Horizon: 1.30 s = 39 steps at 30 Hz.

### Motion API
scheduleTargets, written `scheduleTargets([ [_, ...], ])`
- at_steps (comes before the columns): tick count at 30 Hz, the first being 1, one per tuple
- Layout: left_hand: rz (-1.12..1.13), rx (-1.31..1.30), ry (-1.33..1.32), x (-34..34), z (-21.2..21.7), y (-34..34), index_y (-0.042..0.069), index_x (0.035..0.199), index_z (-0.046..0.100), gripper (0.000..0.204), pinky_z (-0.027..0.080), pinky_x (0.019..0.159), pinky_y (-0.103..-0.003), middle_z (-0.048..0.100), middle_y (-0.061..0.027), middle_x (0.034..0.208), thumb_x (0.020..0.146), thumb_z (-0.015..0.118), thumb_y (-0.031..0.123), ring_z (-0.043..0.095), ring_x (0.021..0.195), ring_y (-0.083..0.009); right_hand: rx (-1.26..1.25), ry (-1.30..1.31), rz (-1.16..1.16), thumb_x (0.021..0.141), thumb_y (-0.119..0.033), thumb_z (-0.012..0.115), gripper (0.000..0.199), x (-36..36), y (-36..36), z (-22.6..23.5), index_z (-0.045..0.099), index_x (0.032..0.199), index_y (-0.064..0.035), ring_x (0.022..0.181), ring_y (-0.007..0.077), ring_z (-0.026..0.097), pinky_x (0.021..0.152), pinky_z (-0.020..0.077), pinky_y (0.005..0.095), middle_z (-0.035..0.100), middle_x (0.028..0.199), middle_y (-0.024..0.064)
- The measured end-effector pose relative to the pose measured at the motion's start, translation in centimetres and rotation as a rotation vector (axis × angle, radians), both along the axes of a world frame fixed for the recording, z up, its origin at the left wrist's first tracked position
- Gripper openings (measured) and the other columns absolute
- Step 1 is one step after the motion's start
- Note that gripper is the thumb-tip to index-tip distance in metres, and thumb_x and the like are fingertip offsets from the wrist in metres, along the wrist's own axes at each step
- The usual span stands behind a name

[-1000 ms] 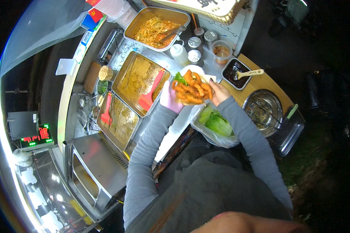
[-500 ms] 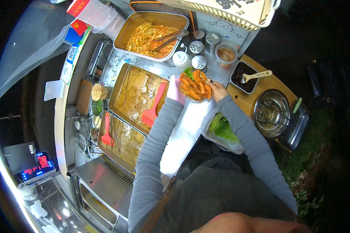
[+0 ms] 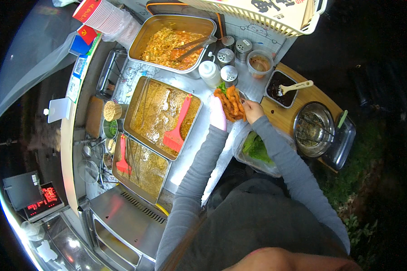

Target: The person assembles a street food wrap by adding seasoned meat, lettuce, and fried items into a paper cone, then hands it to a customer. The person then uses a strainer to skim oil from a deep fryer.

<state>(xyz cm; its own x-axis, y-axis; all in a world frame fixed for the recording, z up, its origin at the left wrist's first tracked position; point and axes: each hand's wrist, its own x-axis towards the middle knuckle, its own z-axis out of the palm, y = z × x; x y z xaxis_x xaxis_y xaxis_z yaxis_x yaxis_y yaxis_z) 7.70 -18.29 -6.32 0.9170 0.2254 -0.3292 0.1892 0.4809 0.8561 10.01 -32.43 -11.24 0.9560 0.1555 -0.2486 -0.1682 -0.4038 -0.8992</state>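
Observation:
Both my hands hold a bundle of orange-brown fried strips, with a bit of green leaf at its upper left. My left hand, in a thin pale covering, is closed along the bundle's left side. From the right, the bare fingers of my right hand close on its edge. What wraps the strips underneath is mostly hidden. Just beyond the bundle stand a white squeeze bottle and metal shakers. Below my right wrist, lettuce lies in a plastic-lined container.
Left of my hands are two sauce-filled trays with red brushes. A deep pan of shredded food with tongs stands behind. To the right are a dark-sauce tub with a pale brush and a metal bowl.
My left hand has moved right and closed in around the fried strips. The bundle is narrower and sits slightly further right and lower. My right hand keeps its grip on the right side.

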Motion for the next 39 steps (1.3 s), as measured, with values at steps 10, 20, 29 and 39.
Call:
scheduleTargets([
  [10,0.085,0.289,0.288,-4.2,-4.3,8.0,0.003,0.134,0.045,0.048,0.05,0.073,-0.028,0.065,-0.0078,0.102,0.099,0.041,0.036,0.061,0.083,-0.0142,0.56,0.24,-0.301,0.098,-0.028,0.047,0.033,0.6,-4.1,-2.3,0.062,0.11,-0.0015,0.082,0.0164,0.064,0.069,0.0494,0.0294,0.066,0.097,0.0067],
  [20,0.255,0.341,0.175,-1.9,-7.7,4.7,0.0,0.103,0.063,0.024,0.047,0.063,-0.021,0.063,-0.0035,0.086,0.085,0.068,0.014,0.057,0.069,-0.0082,0.113,0.115,-0.287,0.076,-0.002,0.066,0.013,0.6,-2.4,-6.6,0.068,0.088,0.0004,0.068,0.0143,0.063,0.062,0.0494,0.027,0.068,0.077,0.0056],
  [29,0.187,0.508,0.164,-3.8,-5.8,4.9,-0.001,0.113,0.06,0.028,0.05,0.074,-0.026,0.063,-0.0112,0.103,0.088,0.058,0.011,0.06,0.082,-0.0124,0.584,0.19,-0.4,0.09,-0.004,0.055,0.014,1.3,-3.8,-4.1,0.055,0.105,-0.0035,0.08,0.013,0.06,0.07,0.0494,0.0265,0.062,0.088,0.0027],
  [39,-0.09,0.803,0.222,-0.3,-9.3,5.2,0.002,0.105,0.063,0.032,0.05,0.075,-0.036,0.063,-0.0159,0.086,0.086,0.061,0.028,0.063,0.077,-0.0265,0.873,0.491,-0.533,0.092,-0.009,0.055,0.019,1.8,-2.7,-0.7,0.055,0.111,-0.0068,0.071,0.0088,0.054,0.057,0.0419,0.0244,0.06,0.085,0.0002],
])
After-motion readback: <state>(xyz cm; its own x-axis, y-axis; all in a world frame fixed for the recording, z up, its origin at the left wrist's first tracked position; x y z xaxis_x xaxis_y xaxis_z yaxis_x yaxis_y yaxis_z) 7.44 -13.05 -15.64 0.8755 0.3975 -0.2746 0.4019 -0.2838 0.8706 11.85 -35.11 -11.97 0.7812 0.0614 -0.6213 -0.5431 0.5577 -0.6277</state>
